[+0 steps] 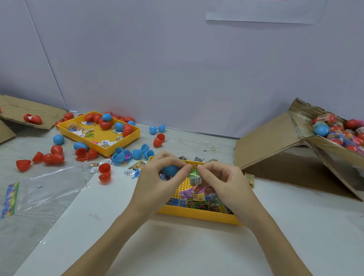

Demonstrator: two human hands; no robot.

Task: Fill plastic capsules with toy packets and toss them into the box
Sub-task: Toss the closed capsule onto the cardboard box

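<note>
Over the near yellow tray (198,215), the left hand (157,179) holds a round blue capsule (170,169). Just right of it, the right hand (223,183) pinches a crinkly green toy packet (195,175). The packet looks puffy, so it might jam or slip back into the tray. The box (330,146) sits far right of the tray.

Print visible on the toy packets (201,202) and the wall paper (265,7), but too blurred to read.
</note>
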